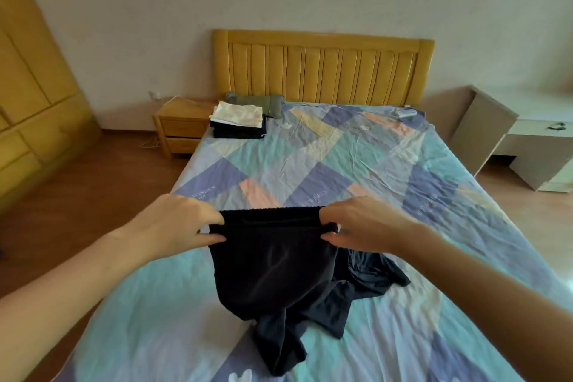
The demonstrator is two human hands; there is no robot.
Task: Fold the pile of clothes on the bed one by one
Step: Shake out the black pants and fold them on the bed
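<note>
Bedroom conditions are noted as follows: a bed [310, 146] covered by a patchwork sheet in blue, teal and pink, a yellow slatted headboard [322, 68] against the far wall, and a wooden nightstand [179, 127] at the far left corner.

A stack of folded clothes [238, 122], pale on top and dark beneath, is observed at the far left of the mattress, beside a small grey-green pillow [266, 102].

A black garment [273, 263] is held up above the near part of the bed by its upper ribbed edge. That edge is pinched at one end by the left hand [179, 223] and at the other by the right hand [366, 223], thumb against fingers in each case, and is stretched between them. The body of the garment hangs below the hands, and its lower end rests crumpled on the sheet. Whether the dark cloth [372, 273] spread to the right beneath it is part of the same item or a separate one cannot be determined.

Risks are assessed. Only narrow portions of the edge are gripped, so one end could slip and the garment drop in a heap. The trailing lower end could be caught or folded under when the piece is laid flat, producing creases. If the dark cloth is a separate item, it could be dragged along unnoticed.
</note>
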